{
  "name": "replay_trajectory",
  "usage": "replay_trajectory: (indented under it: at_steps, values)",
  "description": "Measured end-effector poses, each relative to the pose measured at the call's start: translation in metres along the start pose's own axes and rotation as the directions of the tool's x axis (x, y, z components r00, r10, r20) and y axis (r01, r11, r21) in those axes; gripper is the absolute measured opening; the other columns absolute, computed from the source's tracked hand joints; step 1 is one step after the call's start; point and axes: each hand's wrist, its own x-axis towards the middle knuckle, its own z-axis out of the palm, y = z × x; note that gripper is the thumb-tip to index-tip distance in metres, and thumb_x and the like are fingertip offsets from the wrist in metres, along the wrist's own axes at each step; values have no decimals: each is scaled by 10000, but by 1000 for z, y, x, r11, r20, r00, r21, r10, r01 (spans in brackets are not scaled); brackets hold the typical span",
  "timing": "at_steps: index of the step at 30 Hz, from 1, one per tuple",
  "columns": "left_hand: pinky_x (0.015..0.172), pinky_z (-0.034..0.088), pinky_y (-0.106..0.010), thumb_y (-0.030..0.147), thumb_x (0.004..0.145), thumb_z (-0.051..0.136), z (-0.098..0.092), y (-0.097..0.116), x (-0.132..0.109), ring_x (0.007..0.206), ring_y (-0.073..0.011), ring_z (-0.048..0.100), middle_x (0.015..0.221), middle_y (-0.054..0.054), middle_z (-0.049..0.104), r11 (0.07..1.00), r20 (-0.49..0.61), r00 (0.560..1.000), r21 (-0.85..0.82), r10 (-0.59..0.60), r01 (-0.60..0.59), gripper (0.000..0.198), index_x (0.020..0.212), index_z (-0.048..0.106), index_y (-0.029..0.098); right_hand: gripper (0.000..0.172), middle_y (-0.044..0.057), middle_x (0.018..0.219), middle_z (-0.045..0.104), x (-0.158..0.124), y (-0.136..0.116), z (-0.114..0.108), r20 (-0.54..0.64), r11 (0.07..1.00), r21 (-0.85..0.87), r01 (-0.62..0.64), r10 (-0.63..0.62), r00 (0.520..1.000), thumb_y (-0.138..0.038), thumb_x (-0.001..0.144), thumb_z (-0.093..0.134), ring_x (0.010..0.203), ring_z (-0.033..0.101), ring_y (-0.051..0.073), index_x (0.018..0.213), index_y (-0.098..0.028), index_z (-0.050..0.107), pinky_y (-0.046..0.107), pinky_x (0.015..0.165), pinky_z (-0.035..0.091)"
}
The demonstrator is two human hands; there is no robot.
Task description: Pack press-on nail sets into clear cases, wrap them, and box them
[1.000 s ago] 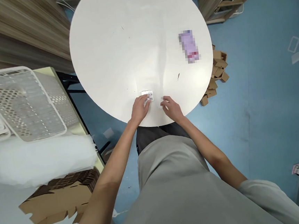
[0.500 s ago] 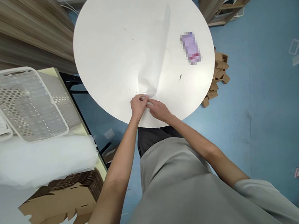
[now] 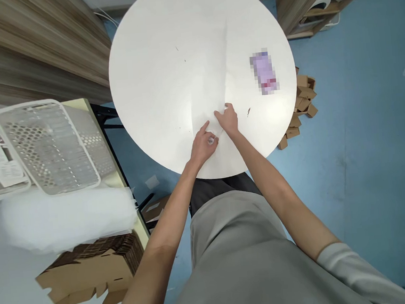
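A thin, see-through plastic sheet [image 3: 207, 71] lies lengthwise on the white round table [image 3: 146, 81], its right edge showing as a faint line. At the sheet's near end my left hand [image 3: 202, 147] is curled around a small shiny object [image 3: 211, 141], which shows between thumb and fingers; its kind cannot be made out. The index finger of that hand points forward along the sheet. My right hand [image 3: 228, 120] rests at the sheet's right edge, thumb and fingers apart, with nothing visible between them.
A blurred purple packet [image 3: 264, 72] lies on the table's right side. On the left, a side table carries a white perforated basket [image 3: 48, 146], a white plastic roll [image 3: 70, 218] and flat cardboard boxes [image 3: 89, 273]. Small cardboard boxes [image 3: 304, 98] are piled on the floor at right.
My hands, together at the sheet's near end before, have moved apart. The right hand has gone forward and right; the left has shifted right. The near end of the sheet looks flatter.
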Motion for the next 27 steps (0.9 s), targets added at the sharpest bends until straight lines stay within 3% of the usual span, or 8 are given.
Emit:
replay_trajectory:
  at_steps: [2,6,11,17,21,27]
  values:
    - [1091,606,-529,264,1002,657,-2,3,5,1197,-319,750,1838,-86,373,999,76,997,30,-23,21,124,897,706,220,340,107,978,726,14,-4,1,2,998,-62,-7,7,1000,-551,1110,539,982,747,345,1192,-243,658,590,942,646]
    - [1008,627,-550,264,968,662,-6,3,16,1012,-296,777,1833,-48,381,996,171,983,77,-60,48,184,788,653,226,407,98,889,653,29,-5,-4,-28,992,-90,84,-87,996,-572,1150,420,945,727,351,958,-272,616,618,915,642]
    - [940,634,-561,270,923,709,-8,4,26,1077,-340,756,1827,-31,397,985,184,980,167,-80,49,123,811,681,226,559,137,990,661,45,-9,-18,-39,988,-103,114,-118,992,-701,1147,340,1092,720,372,980,-249,624,591,965,629]
    - [921,639,-564,289,904,702,-6,9,37,1192,-383,714,1834,-49,386,974,235,971,227,-37,-18,100,850,735,213,654,96,916,666,46,-39,-43,-32,978,-33,204,-205,978,-778,1137,251,990,725,320,961,-254,601,535,918,639]
    - [892,639,-560,307,907,697,-5,12,40,1107,-362,742,1865,-35,312,975,234,970,220,-65,12,121,841,727,210,654,112,922,671,51,-50,-55,-38,963,2,270,-270,962,-810,1119,296,1048,736,350,982,-248,600,562,918,650]
    - [952,646,-540,269,910,657,-6,15,33,997,-291,738,1787,-27,466,991,203,973,98,-108,90,99,903,752,239,611,129,1013,672,70,-51,-52,-31,944,-15,328,-329,944,-745,1153,288,1170,730,384,1103,-226,607,666,991,628]
